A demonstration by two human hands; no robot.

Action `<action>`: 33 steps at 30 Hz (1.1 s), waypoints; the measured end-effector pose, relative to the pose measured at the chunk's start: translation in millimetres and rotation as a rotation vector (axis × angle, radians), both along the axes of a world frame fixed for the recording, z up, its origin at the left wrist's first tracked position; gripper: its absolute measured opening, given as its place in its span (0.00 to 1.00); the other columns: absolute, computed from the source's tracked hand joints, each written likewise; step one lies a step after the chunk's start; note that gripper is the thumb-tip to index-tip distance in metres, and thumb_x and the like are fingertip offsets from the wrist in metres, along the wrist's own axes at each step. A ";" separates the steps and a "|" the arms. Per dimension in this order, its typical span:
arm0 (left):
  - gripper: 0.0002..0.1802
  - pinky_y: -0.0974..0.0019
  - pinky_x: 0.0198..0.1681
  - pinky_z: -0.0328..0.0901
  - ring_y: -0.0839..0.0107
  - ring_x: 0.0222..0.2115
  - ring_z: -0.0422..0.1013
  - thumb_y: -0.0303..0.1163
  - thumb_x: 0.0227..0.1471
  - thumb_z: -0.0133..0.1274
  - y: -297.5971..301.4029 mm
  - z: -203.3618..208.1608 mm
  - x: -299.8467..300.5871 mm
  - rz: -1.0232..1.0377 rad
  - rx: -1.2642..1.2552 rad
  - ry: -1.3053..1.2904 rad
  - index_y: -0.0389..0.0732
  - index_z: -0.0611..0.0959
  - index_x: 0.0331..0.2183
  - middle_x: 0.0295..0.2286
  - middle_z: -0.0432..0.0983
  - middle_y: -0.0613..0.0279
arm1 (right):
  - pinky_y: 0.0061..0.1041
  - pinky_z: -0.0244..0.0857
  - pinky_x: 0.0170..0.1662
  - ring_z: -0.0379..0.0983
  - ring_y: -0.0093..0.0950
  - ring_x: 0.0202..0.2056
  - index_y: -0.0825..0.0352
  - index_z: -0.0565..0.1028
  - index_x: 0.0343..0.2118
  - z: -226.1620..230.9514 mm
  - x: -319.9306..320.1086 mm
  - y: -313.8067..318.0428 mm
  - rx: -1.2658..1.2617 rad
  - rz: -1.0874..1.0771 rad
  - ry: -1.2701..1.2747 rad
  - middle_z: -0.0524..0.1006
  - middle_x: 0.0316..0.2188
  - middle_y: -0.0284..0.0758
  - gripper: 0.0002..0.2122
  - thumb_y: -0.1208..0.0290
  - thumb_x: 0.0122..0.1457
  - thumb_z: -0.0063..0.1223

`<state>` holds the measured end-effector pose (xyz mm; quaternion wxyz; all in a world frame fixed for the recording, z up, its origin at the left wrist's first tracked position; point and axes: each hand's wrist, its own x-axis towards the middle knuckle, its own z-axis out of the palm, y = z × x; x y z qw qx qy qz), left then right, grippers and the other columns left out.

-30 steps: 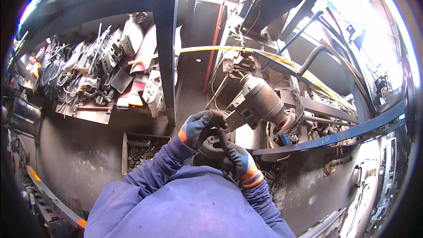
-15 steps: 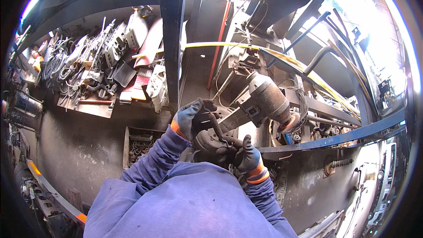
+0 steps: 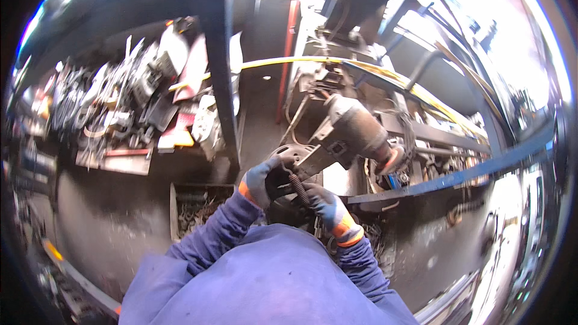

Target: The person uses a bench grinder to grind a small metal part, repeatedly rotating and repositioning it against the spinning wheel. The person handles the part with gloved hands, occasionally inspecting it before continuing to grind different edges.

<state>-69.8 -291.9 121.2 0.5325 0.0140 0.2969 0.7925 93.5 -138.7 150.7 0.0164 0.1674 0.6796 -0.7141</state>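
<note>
A dark, rusty coil spring point(image 3: 298, 188) slants between my two gloved hands, in front of my body. My left hand point(image 3: 265, 182), in a blue and black glove with an orange cuff, closes round its upper end. At the lower end, the fingers of my right hand point(image 3: 325, 206) wrap the spring from the right side. Just beyond the hands sits a round, dirty metal wheel-like part point(image 3: 285, 155), partly hidden by the gloves. A flat metal arm runs from it toward a bench grinder-like motor point(image 3: 358, 125).
Tangled cables and scrap parts point(image 3: 120, 102) lie on a shelf at left. A wooden box of small metal pieces point(image 3: 201, 210) stands beside my left arm. A dark upright post point(image 3: 220, 66) rises ahead, and a blue rail point(image 3: 445, 182) crosses at right. Yellow tubing point(image 3: 289, 61) spans the back.
My right hand has turned and closed over the lower part of the spring, its thumb no longer raised. The view has shifted slightly and blurred. The left hand keeps its grip.
</note>
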 end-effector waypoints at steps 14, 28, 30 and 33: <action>0.14 0.71 0.28 0.60 0.75 0.23 0.65 0.35 0.59 0.51 107.6 26.0 84.9 -0.741 -0.065 0.993 0.32 0.81 0.35 0.21 0.72 0.63 | 0.37 0.68 0.43 0.76 0.44 0.41 0.63 0.78 0.45 5.6 163.6 6.0 0.493 -0.573 -0.130 0.80 0.39 0.46 0.19 0.54 0.56 0.56; 0.15 0.68 0.33 0.68 0.80 0.28 0.71 0.38 0.52 0.63 160.7 46.2 112.5 -0.937 0.137 1.234 0.35 0.84 0.35 0.25 0.79 0.65 | 0.23 0.67 0.39 0.71 0.21 0.33 0.71 0.76 0.44 1.8 207.4 1.4 0.252 -0.775 -0.166 0.79 0.31 0.35 0.16 0.62 0.63 0.54; 0.12 0.70 0.37 0.68 0.80 0.31 0.70 0.33 0.55 0.60 150.5 9.6 86.3 -0.858 0.131 1.011 0.34 0.83 0.37 0.28 0.79 0.69 | 0.23 0.67 0.38 0.71 0.21 0.32 0.71 0.76 0.45 -32.0 196.1 20.0 0.227 -0.688 -0.228 0.79 0.30 0.33 0.17 0.61 0.63 0.54; 0.12 0.71 0.37 0.67 0.81 0.31 0.70 0.34 0.56 0.59 126.9 12.7 51.8 -0.790 -0.044 0.797 0.35 0.83 0.38 0.29 0.80 0.68 | 0.21 0.67 0.38 0.72 0.19 0.32 0.71 0.77 0.45 12.9 140.0 43.1 0.080 -0.531 -0.252 0.79 0.30 0.32 0.16 0.62 0.64 0.54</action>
